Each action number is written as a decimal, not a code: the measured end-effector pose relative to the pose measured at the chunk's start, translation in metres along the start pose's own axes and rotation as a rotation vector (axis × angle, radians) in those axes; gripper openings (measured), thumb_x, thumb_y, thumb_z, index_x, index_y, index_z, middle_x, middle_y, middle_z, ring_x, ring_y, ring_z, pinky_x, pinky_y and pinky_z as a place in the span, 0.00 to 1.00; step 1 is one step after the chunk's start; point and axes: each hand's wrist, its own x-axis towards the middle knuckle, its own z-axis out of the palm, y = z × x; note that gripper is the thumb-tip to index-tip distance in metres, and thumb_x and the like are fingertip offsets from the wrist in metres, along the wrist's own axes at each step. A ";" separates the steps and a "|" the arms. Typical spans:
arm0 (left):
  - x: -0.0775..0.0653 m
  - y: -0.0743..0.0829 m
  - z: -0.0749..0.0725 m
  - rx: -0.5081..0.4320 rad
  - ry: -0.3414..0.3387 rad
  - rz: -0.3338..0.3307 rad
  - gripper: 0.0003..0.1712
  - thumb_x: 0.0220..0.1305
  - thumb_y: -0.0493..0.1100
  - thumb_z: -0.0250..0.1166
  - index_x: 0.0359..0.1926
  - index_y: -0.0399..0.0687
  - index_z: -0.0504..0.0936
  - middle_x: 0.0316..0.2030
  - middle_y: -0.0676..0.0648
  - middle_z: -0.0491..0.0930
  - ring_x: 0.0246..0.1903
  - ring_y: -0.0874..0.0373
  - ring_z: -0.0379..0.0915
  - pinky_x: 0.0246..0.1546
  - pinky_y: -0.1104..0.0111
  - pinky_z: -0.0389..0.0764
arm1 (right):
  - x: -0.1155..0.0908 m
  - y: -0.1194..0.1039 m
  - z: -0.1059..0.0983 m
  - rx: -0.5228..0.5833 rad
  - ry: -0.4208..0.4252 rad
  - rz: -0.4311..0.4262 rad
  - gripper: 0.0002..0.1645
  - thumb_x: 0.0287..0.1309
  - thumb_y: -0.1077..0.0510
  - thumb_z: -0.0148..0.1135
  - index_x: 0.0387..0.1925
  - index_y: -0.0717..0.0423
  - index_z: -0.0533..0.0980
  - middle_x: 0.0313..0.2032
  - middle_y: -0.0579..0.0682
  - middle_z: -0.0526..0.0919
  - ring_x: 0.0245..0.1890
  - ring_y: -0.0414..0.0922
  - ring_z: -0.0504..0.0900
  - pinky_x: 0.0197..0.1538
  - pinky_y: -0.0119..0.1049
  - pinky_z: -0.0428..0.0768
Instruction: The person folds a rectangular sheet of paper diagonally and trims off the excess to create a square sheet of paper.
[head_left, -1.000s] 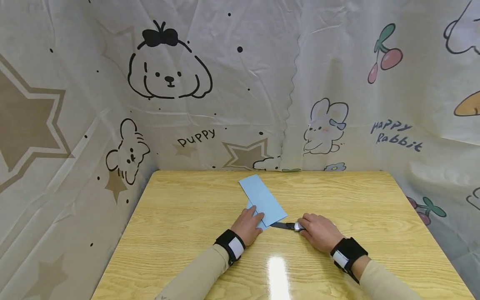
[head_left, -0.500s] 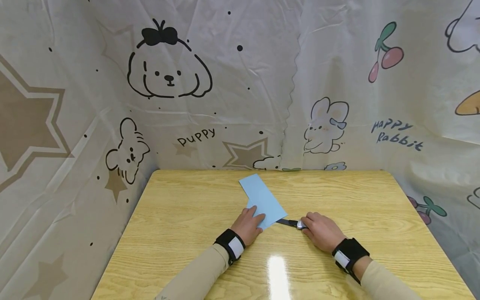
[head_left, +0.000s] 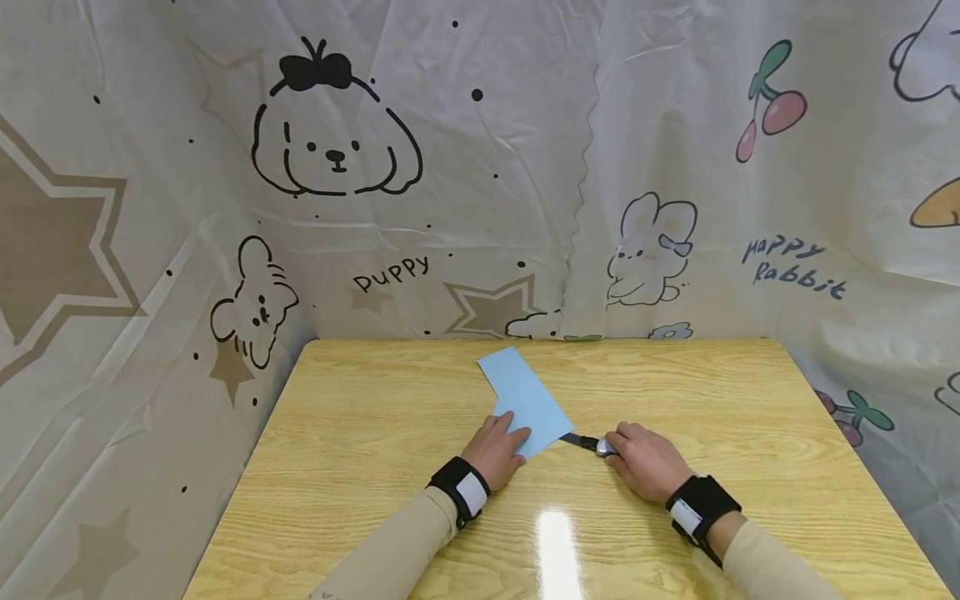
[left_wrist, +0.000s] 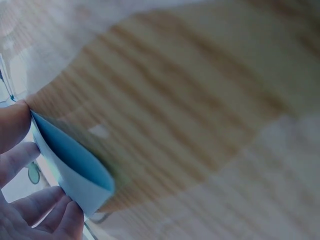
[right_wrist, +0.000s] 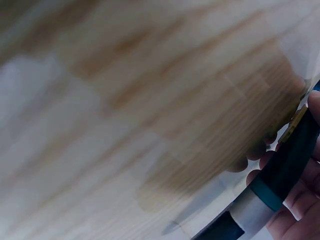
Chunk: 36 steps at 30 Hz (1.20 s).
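Note:
A folded light-blue sheet of paper (head_left: 525, 400) lies slantwise on the wooden table. My left hand (head_left: 495, 450) presses its near left part, thumb and fingers spread over it. In the left wrist view the folded paper (left_wrist: 82, 182) gapes along one edge, beside the fingertips. My right hand (head_left: 648, 462) grips the handle of a knife (head_left: 581, 442), whose dark blade points left, its tip overlapping the paper's near right corner. The right wrist view shows the knife's dark handle and silver band (right_wrist: 249, 212), with fingers curled round it.
The wooden table (head_left: 375, 392) reaches back to a pale curtain (head_left: 450, 208) printed with cartoon animals and stars. The same curtain runs along the left and right sides. A bright light reflection (head_left: 557, 550) shows near the table's front.
The knife and right hand have shifted slightly right and away, from the paper's near edge to its right corner. The paper's upper layer has settled down; the left hand has stayed put.

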 end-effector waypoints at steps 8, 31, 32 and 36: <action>0.000 -0.001 0.001 0.014 -0.002 -0.003 0.26 0.60 0.52 0.61 0.59 0.58 0.73 0.62 0.42 0.66 0.59 0.45 0.64 0.56 0.58 0.71 | -0.005 0.007 -0.001 -0.004 -0.013 0.023 0.15 0.53 0.50 0.65 0.41 0.53 0.79 0.30 0.43 0.72 0.28 0.36 0.68 0.28 0.30 0.70; 0.001 0.003 -0.008 0.026 -0.041 0.013 0.25 0.60 0.52 0.61 0.59 0.57 0.74 0.61 0.41 0.67 0.59 0.45 0.64 0.55 0.58 0.72 | 0.008 0.002 0.008 -0.012 0.045 -0.005 0.14 0.52 0.50 0.66 0.38 0.51 0.78 0.28 0.43 0.71 0.25 0.36 0.65 0.26 0.29 0.67; 0.001 0.003 -0.009 0.027 -0.044 0.013 0.25 0.60 0.52 0.61 0.59 0.57 0.74 0.61 0.41 0.67 0.59 0.45 0.64 0.55 0.59 0.72 | 0.008 0.003 0.008 -0.012 0.047 -0.005 0.14 0.52 0.50 0.66 0.39 0.52 0.78 0.28 0.43 0.71 0.25 0.36 0.65 0.26 0.29 0.67; 0.003 0.003 -0.009 0.041 -0.053 0.009 0.25 0.59 0.53 0.62 0.58 0.58 0.74 0.61 0.42 0.67 0.58 0.46 0.64 0.55 0.59 0.72 | 0.007 0.005 0.006 -0.010 0.046 0.003 0.15 0.51 0.50 0.66 0.38 0.53 0.79 0.28 0.43 0.70 0.25 0.36 0.64 0.26 0.29 0.66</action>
